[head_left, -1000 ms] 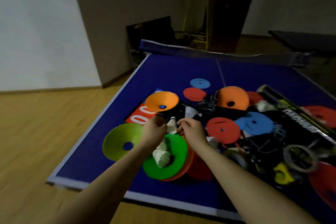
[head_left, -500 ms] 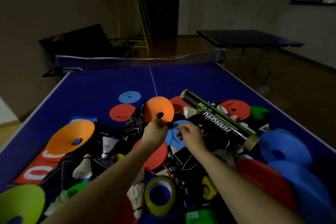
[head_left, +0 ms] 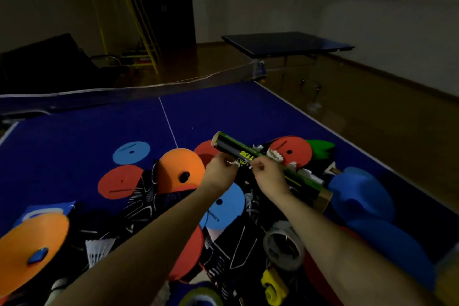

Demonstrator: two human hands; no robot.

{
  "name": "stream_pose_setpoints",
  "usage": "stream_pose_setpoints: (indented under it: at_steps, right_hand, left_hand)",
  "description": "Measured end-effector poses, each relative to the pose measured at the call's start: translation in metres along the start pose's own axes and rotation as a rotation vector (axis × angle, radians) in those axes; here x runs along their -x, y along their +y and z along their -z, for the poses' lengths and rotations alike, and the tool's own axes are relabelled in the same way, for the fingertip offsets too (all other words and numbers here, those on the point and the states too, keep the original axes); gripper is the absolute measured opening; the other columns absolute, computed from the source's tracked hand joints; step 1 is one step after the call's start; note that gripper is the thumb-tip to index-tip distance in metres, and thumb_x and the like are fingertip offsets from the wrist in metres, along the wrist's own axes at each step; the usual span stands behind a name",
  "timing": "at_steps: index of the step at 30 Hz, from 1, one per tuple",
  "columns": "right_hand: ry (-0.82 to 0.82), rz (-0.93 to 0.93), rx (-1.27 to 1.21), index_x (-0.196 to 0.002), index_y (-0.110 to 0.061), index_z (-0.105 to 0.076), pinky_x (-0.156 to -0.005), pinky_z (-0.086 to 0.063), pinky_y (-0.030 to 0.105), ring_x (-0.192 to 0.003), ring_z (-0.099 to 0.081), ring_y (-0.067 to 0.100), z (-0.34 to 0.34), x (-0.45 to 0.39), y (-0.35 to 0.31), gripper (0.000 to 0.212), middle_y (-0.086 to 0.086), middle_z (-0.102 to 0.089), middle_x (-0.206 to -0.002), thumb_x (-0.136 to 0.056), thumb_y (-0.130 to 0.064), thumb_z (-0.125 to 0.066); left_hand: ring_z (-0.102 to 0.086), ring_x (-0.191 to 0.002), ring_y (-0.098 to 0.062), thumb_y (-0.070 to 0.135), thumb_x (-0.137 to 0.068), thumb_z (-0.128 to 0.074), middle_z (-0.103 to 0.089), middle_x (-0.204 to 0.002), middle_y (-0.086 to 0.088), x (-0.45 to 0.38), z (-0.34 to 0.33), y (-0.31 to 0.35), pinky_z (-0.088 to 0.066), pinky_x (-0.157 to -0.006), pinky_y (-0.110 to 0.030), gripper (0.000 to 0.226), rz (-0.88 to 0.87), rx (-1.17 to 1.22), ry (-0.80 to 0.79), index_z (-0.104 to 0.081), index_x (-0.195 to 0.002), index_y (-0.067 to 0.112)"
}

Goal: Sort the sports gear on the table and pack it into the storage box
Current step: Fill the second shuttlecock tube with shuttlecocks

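Both hands (head_left: pixel 244 171) pinching possibly a feathery white shuttlecock (head_left: pixel 232 162), beside glossy cylindrical tube (head_left: pixel 270 169)

Two bare hands, the left hand (head_left: pixel 219 169) and the right hand (head_left: pixel 268 174), are seen above one blue table (head_left: pixel 74 136) on which sports gear is piled. Counted among the gear are two orange cones (head_left: pixel 181 169) (head_left: pixel 29 248), at least four red discs (head_left: pixel 119 181) (head_left: pixel 293 150) (head_left: pixel 205 151) (head_left: pixel 188 253), two light-blue discs (head_left: pixel 131 153) (head_left: pixel 226 206) and one black-and-green shuttlecock tube (head_left: pixel 248 156). Also counted are two dark-blue cones (head_left: pixel 360 194) (head_left: pixel 387 243), two tape rolls (head_left: pixel 284 248) (head_left: pixel 198 297), and a few white shuttlecocks (head_left: pixel 274 155) (head_left: pixel 98 249), whose full number cannot be told in the dim clutter.
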State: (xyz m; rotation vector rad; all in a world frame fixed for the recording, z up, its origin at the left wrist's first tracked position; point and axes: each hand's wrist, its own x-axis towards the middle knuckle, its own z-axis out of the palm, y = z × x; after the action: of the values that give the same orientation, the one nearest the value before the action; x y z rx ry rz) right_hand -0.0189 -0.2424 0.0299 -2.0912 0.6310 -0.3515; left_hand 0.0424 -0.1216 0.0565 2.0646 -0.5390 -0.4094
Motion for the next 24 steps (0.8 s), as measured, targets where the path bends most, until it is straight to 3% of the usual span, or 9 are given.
stream_pose_setpoints:
  at_steps: [4, 7, 10, 15, 18, 20, 24]
  right_hand:
    - [0.031, 0.036, 0.223, -0.117, -0.009, -0.057, -0.094, -0.043, 0.037, -0.115, -0.05, 0.029, 0.014, -0.026, 0.016, 0.03, 0.009, -0.053, -0.121, -0.087, -0.007, -0.057]
    - [-0.019, 0.024, 0.395, -0.132, -0.017, -0.045, -0.101, -0.03, 0.034, -0.127, -0.036, 0.028, 0.029, -0.049, 0.029, 0.049, 0.006, -0.043, -0.135, -0.086, -0.02, -0.064]
    - [-0.065, 0.006, 0.46, -0.133, -0.015, -0.039, -0.103, -0.029, 0.037, -0.128, -0.036, 0.029, 0.038, -0.072, 0.045, 0.065, 0.008, -0.041, -0.138, -0.08, -0.034, -0.071]
    - [-0.279, -0.055, 0.591, -0.147, -0.015, -0.021, -0.108, -0.033, 0.042, -0.131, -0.036, 0.034, 0.044, -0.085, 0.077, 0.091, 0.01, -0.039, -0.144, -0.077, -0.037, -0.074]
    - [-0.277, 0.024, 0.638, -0.144, -0.014, -0.028, -0.104, -0.038, 0.04, -0.124, -0.04, 0.037, 0.048, -0.082, 0.091, 0.082, 0.008, -0.039, -0.144, -0.079, -0.04, -0.071]
    - [-0.254, 0.112, 0.607, -0.144, -0.016, -0.03, -0.105, -0.037, 0.04, -0.128, -0.039, 0.033, 0.055, -0.079, 0.09, 0.082, 0.003, -0.035, -0.148, -0.078, -0.042, -0.07]
    - [-0.15, 0.329, 0.628, -0.137, -0.014, -0.038, -0.105, -0.03, 0.036, -0.131, -0.038, 0.022, 0.069, -0.071, 0.066, 0.073, 0.003, -0.043, -0.141, -0.078, -0.045, -0.066]
  left_hand:
    - [-0.035, -0.052, -0.015, 0.012, -0.097, -0.044, -0.049, -0.073, -0.007, -0.019, -0.011, 0.009, -0.028, -0.048, -0.027, 0.024, -0.011, -0.012, -0.012, -0.05, -0.12, 0.006]
    - [-0.037, -0.051, -0.014, 0.01, -0.097, -0.045, -0.049, -0.071, -0.005, -0.038, -0.024, 0.016, -0.028, -0.047, -0.026, 0.027, 0.015, -0.013, -0.004, -0.049, -0.123, 0.005]
    - [-0.042, -0.052, -0.014, 0.011, -0.097, -0.047, -0.052, -0.073, -0.004, -0.049, -0.036, 0.024, -0.032, -0.047, -0.024, 0.026, 0.036, -0.056, 0.015, -0.049, -0.122, 0.006]
    - [-0.054, -0.068, -0.015, 0.009, -0.095, -0.05, -0.058, -0.109, -0.011, -0.061, -0.059, 0.027, -0.04, -0.054, -0.023, 0.03, 0.018, -0.13, 0.062, -0.047, -0.124, 0.007]
    - [-0.053, -0.11, -0.029, 0.008, -0.092, -0.052, -0.049, -0.13, -0.014, -0.06, -0.072, 0.024, -0.048, -0.083, -0.035, 0.043, -0.019, -0.235, 0.064, -0.041, -0.134, 0.011]
    - [-0.04, -0.127, -0.032, 0.006, -0.09, -0.053, -0.041, -0.139, -0.012, -0.057, -0.076, 0.025, -0.039, -0.101, -0.043, 0.056, -0.061, -0.369, 0.047, -0.034, -0.141, 0.015]
    - [-0.012, -0.143, -0.025, 0.012, -0.085, -0.06, -0.016, -0.156, 0.0, -0.052, -0.073, 0.034, -0.016, -0.114, -0.046, 0.081, -0.192, -0.734, 0.006, -0.012, -0.15, 0.022]
